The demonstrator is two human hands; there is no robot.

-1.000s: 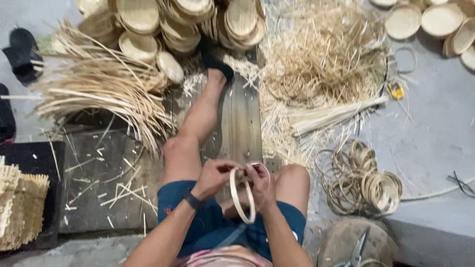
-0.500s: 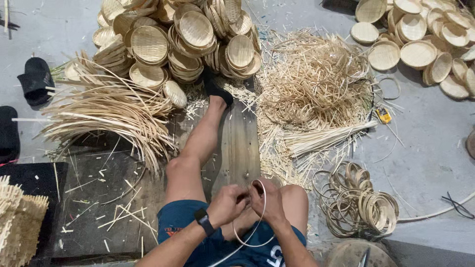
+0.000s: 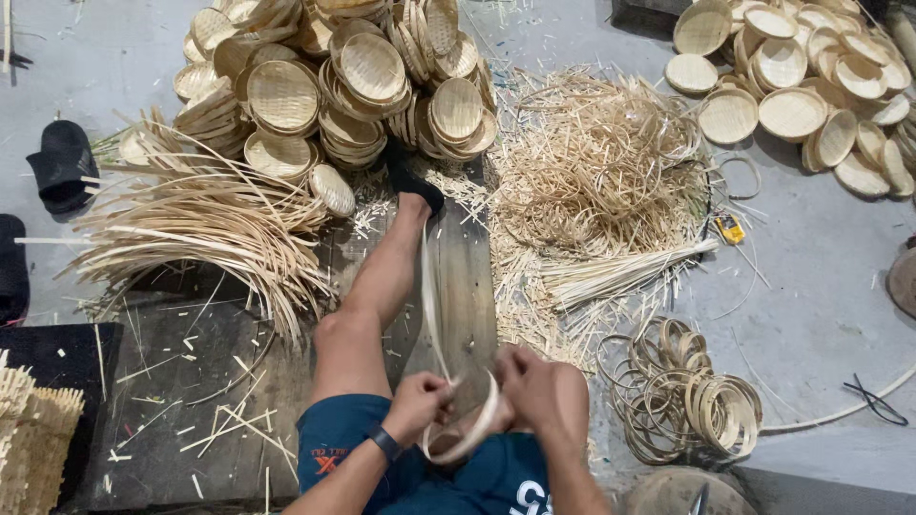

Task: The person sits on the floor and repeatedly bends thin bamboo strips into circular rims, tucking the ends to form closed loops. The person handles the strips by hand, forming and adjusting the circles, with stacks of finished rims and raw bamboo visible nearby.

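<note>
Strip (image 3: pixel 431 315): pale split bamboo, smooth, faint sheen. Plank (image 3: pixel 468 286): weathered wood, dull, rough grain. Far baskets (image 3: pixel 282 95): woven bamboo, matt tan. Hoops (image 3: pixel 687 391), near right: thin bent bamboo, smooth. Floor (image 3: pixel 821 315): grey concrete, matt. Shorts (image 3: pixel 334 439): dark blue cloth.

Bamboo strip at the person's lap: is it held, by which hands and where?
Yes. Both hands grip the bamboo strip where it curls into a loop: left hand on one side, right hand on the other; its free end runs forward.

Woven baskets (image 3: pixel 363 72) pile at upper centre, more trays (image 3: pixel 792 110) upper right, finished hoops (image 3: pixel 697 396) lower right, black sandal (image 3: pixel 62 162) left.
</note>
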